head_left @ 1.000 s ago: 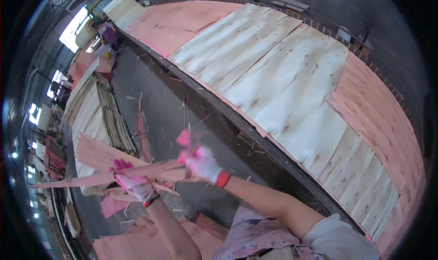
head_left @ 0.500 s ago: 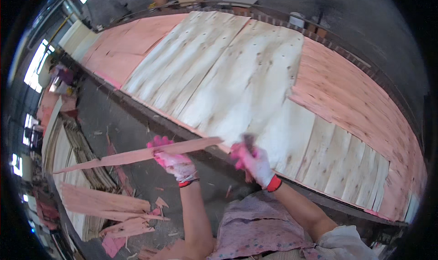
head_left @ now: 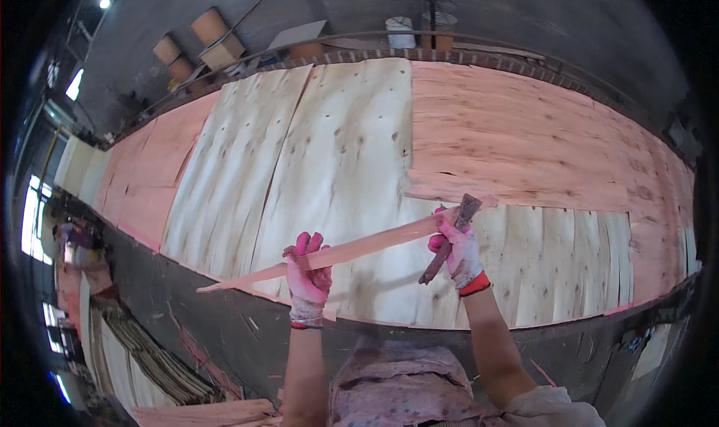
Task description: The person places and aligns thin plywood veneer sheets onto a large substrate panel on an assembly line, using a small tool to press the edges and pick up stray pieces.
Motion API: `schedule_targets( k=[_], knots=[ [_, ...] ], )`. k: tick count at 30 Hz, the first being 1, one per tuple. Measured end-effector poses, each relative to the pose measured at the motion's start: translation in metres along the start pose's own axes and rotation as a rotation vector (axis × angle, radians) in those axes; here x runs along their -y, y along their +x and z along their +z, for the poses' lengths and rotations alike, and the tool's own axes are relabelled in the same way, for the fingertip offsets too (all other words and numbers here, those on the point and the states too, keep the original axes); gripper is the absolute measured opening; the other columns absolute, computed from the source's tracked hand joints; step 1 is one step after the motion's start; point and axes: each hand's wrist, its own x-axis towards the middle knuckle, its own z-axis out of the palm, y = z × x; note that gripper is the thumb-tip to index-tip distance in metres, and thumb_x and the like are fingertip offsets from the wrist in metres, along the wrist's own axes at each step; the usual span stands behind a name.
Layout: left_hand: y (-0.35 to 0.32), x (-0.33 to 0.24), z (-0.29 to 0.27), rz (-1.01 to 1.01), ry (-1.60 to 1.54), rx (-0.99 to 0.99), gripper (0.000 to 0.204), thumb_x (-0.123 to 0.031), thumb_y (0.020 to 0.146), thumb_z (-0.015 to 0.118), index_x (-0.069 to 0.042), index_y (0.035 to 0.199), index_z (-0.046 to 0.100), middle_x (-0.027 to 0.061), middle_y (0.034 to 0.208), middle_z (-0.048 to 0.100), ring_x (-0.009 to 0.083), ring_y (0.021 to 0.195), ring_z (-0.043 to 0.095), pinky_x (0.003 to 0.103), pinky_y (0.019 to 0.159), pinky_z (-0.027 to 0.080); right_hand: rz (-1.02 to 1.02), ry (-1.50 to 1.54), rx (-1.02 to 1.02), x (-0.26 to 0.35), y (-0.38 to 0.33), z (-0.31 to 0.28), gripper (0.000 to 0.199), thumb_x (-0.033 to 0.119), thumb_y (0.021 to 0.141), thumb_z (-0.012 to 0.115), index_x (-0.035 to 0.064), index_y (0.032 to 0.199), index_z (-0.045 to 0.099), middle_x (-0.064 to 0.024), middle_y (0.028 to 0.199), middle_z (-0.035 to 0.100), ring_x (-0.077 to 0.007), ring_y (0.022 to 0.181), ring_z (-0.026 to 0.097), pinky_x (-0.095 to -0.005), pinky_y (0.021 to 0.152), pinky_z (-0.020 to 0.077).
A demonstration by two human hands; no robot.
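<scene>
Veneer sheets (head_left: 337, 165) underlie both hands' grip, left hand (head_left: 308, 276), right hand (head_left: 458, 249), closed on a strip (head_left: 359, 251), partly hiding it.

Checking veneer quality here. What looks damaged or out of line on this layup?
The reddish veneer sheet has a ragged, splintered lower left edge and a split near it. The sheets' lower ends stop unevenly. The thin strip held by both hands looks intact.

Long work table (head_left: 225, 329) with dark front edge, covered by pale and pinkish veneer sheets (head_left: 329, 165). Dark grey wall (head_left: 359, 0) behind. Bright windows (head_left: 34, 217) at left; ceiling lamp (head_left: 104, 2) lit.
</scene>
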Motion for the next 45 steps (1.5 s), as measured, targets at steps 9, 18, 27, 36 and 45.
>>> schedule_targets(
  k=[9,18,27,36,45],
  knots=[
    [0.092,0.016,0.03,-0.191,0.318,0.152,0.047,-0.028,0.091,0.054,-0.005,0.13,0.044,0.0109,0.115,0.058,0.0197,0.101,0.059,0.032,0.088,0.05,-0.203,-0.035,-0.388,-0.039,0.009,0.053,0.025,0.021,0.087,0.065,0.0074,0.101,0.051,-0.0069,0.086,0.06,-0.0183,0.058,0.059,-0.032,0.055,0.0522],
    [0.139,0.064,0.016,0.145,1.766,0.674,0.025,-0.011,0.09,0.051,-0.003,0.111,0.061,0.0119,0.102,0.065,0.0224,0.087,0.061,0.03,0.08,0.048,-0.641,-0.626,-0.347,-0.019,0.015,0.17,0.018,0.012,0.083,0.067,0.0018,0.093,0.056,-0.0054,0.074,0.062,-0.0132,0.053,0.057,-0.0291,0.049,0.0504],
    [0.27,0.061,-0.011,-0.772,0.517,0.204,0.028,-0.027,0.093,0.05,-0.008,0.112,0.056,0.0099,0.102,0.065,0.0192,0.083,0.063,0.029,0.068,0.051,-0.792,0.327,-0.741,0.092,0.135,0.013,0.014,0.004,0.084,0.063,0.0105,0.086,0.051,-0.0043,0.078,0.061,-0.0135,0.062,0.058,-0.0294,0.054,0.0486],
    [0.498,0.124,-0.177,0.072,0.756,-0.025,0.034,-0.026,0.093,0.052,-0.007,0.121,0.051,0.0083,0.099,0.059,0.0172,0.086,0.058,0.03,0.071,0.049,-0.636,-1.576,-0.63,0.142,0.34,0.042,0.075,0.005,0.082,0.052,0.0114,0.148,0.015,-0.0135,0.127,0.053,-0.0283,0.081,0.065,-0.0414,0.071,0.0511],
    [0.495,0.233,-0.146,0.489,0.8,-0.342,0.064,-0.037,0.09,0.044,-0.014,0.146,0.023,0.0165,0.152,0.014,0.0385,0.138,0.014,0.044,0.113,0.014,-0.411,-2.133,-0.601,0.18,0.614,-0.003,0.077,0.009,0.083,0.043,0.0127,0.148,0.004,-0.0085,0.155,0.012,-0.0307,0.101,0.062,-0.0511,0.081,0.047]
  ],
)
